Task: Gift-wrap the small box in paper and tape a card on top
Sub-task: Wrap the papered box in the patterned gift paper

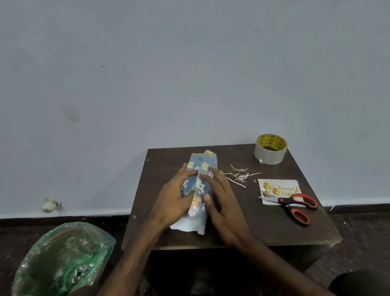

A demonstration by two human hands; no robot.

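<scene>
Both forearms reach in from below and meet over the paper (203, 164), a blue sheet printed with little cartoon figures. It lies on the left half of the surface (258, 223), running from near the far edge back toward the near one. The small box is hidden inside it, so I go by feel. My left hand (170, 199) curls round the left side of the bundle and grips it. My right hand (222, 200) lies flat along the right side, fingers straight and thumb pressing the overlapping flap down. I judge the paper thin and soft, quick to crease and tear, and its near end is already ragged and shows white. The box ought to be light and stiff enough to press against, so the firm long sides are the place to hold, not the loose ends. Neither end looks closed yet. A roll of tape (270, 157) sits at the far right corner, its yellow core printed with a repeated black mark I can't read. Near the right edge lies the card (280, 186), its gold script upside down to me, probably a birthday greeting. Scissors (283, 201) with orange handles lie across its near edge. Paper scraps (237, 178) are scattered between bundle and card.
</scene>
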